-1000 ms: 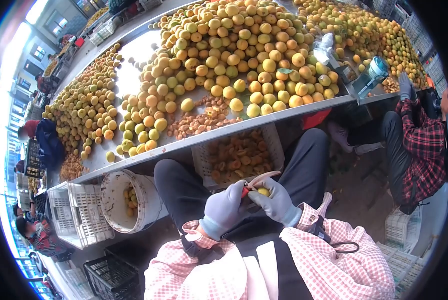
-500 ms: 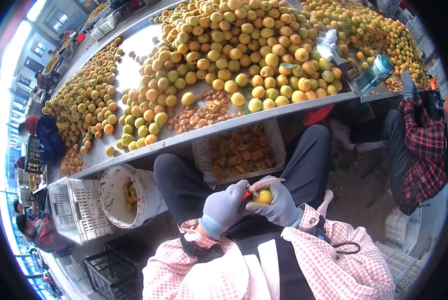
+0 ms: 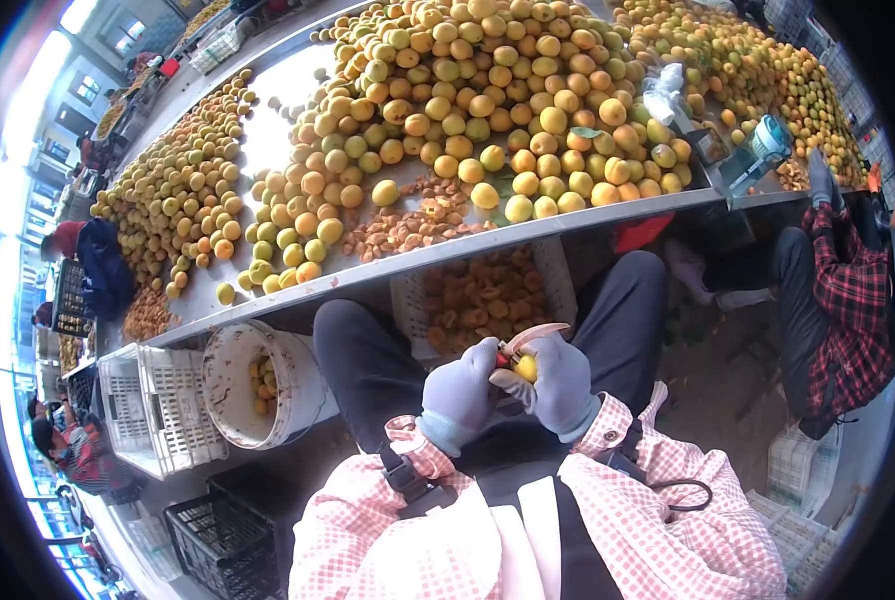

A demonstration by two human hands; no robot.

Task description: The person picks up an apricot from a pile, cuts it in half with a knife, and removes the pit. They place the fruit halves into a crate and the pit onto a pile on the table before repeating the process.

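Note:
My left hand (image 3: 460,392), in a grey glove, is closed around a small knife whose red handle shows at the fingertips. The curved, pale pinkish blade (image 3: 540,334) reaches over toward the right. My right hand (image 3: 558,385), gloved too, grips a yellow apricot (image 3: 525,369) against the knife; the fingers hide most of the fruit. Both hands meet above my lap. Just beyond them, under the table edge, a white crate (image 3: 560,275) holds apricot halves (image 3: 488,300).
A metal table (image 3: 398,262) bears heaped apricots (image 3: 468,80) and a pile of pits (image 3: 408,228). At left stand a white bucket (image 3: 230,395) with some fruit and white crates (image 3: 173,410). A person in a checked shirt (image 3: 853,310) sits at right, near a turquoise-lidded container (image 3: 768,140).
Both hands have moved slightly up and away from my body, with the apricot and knife between them. The fruit is now more covered by my fingers. The view has shifted a little.

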